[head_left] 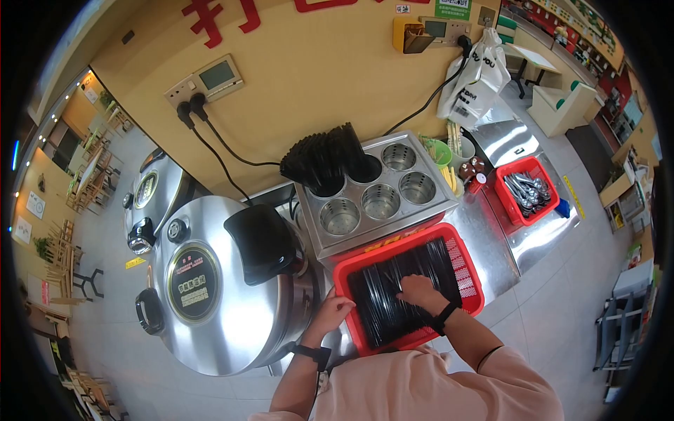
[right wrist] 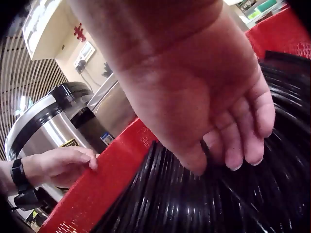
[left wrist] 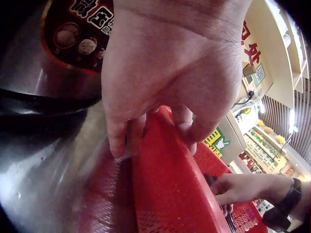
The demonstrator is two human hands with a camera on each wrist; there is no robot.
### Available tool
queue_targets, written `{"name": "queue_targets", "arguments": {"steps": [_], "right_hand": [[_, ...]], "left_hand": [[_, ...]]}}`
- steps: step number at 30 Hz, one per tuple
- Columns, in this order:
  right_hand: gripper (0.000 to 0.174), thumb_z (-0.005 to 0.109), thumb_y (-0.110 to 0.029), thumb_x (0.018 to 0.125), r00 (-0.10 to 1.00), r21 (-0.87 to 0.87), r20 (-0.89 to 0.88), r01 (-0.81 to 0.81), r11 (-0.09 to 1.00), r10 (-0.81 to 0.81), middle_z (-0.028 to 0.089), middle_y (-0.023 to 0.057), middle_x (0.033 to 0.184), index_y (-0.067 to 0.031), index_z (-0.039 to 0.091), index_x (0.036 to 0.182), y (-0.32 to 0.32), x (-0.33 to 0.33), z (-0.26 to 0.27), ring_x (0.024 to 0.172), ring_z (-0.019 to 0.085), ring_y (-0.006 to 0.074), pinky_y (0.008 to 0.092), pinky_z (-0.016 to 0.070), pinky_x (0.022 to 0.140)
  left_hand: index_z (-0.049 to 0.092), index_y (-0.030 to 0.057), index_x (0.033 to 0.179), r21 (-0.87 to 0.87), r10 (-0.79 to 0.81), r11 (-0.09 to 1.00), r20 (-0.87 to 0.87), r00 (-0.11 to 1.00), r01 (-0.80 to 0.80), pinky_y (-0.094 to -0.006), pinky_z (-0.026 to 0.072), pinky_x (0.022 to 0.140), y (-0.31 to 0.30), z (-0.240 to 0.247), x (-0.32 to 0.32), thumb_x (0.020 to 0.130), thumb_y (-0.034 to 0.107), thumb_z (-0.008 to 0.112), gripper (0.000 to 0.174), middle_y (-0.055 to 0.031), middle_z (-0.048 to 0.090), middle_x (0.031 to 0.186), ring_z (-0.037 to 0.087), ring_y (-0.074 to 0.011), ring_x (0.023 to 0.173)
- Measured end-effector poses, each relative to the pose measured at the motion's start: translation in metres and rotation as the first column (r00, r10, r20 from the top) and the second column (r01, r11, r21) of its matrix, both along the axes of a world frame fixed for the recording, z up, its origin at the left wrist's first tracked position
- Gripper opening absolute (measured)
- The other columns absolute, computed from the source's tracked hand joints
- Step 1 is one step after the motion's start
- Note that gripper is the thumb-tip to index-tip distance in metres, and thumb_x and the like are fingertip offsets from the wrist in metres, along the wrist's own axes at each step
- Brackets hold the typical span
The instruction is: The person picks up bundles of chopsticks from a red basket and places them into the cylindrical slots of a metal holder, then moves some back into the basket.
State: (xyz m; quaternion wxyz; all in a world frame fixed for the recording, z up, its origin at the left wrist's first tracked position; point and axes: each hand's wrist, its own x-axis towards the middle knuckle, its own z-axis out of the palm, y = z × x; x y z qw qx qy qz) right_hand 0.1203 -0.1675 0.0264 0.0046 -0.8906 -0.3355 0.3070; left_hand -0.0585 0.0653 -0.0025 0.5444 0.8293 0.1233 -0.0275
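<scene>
A red plastic basket [head_left: 469, 258] holds a layer of black chopsticks [head_left: 379, 298] lying side by side. My left hand [head_left: 330, 313] grips the basket's left rim, and the left wrist view shows fingers outside the wall and the thumb over the inner side. Inside the basket, my right hand [head_left: 423, 293] is low over the chopsticks. Its thumb and forefinger pinch a black chopstick in the right wrist view, where the other fingers curl down onto the pile [right wrist: 180, 194]. Behind the basket, bunches of black chopsticks [head_left: 319, 158] stand in the back cups of a steel holder [head_left: 316, 242].
Large steel cookers [head_left: 239, 323] stand close on the left. To the right are a smaller red basket [head_left: 502, 193] of metal spoons, a green cup [head_left: 441, 153] and small jars. A white plastic bag [head_left: 477, 81] hangs by the wall, with black power cords [head_left: 428, 105] nearby.
</scene>
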Motion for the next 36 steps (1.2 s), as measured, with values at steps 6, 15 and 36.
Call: {"name": "queue_targets", "arguments": {"steps": [6,15,36], "right_hand": [[0.039,0.070,-0.039,0.086,0.992,-0.082,0.022,0.129,0.988,-0.127,0.071,0.0199,0.103,-0.0028,0.072,0.100,0.004,0.004,-0.006,0.100,0.069,0.0354,0.0454,0.0552,0.087],[0.038,0.067,-0.039,0.089,0.950,-0.011,0.135,0.285,0.958,-0.281,0.071,0.0175,0.104,-0.0041,0.070,0.105,-0.018,0.018,-0.002,0.101,0.069,0.0346,0.0449,0.0555,0.087],[0.041,0.071,-0.040,0.087,0.987,0.016,0.038,0.153,0.988,-0.153,0.071,0.0185,0.105,-0.0031,0.070,0.104,-0.016,0.019,-0.018,0.103,0.068,0.0350,0.0458,0.0547,0.089]], "left_hand": [[0.074,0.0044,0.095,-0.007,0.013,1.000,-0.014,1.000,-0.013,-0.0357,0.0461,0.098,-0.001,0.001,-0.001,0.088,0.014,0.064,0.016,-0.0151,0.055,0.126,0.059,-0.0296,0.116],[0.074,0.0046,0.095,-0.034,0.008,0.999,-0.009,1.000,-0.008,-0.0359,0.0455,0.100,-0.001,0.002,0.000,0.087,0.013,0.064,0.015,-0.0153,0.054,0.127,0.058,-0.0300,0.117],[0.075,0.0051,0.097,0.002,-0.021,1.000,-0.033,0.999,0.021,-0.0345,0.0489,0.094,0.002,0.002,0.001,0.089,0.016,0.064,0.017,-0.0191,0.046,0.141,0.062,-0.0292,0.111]]}}
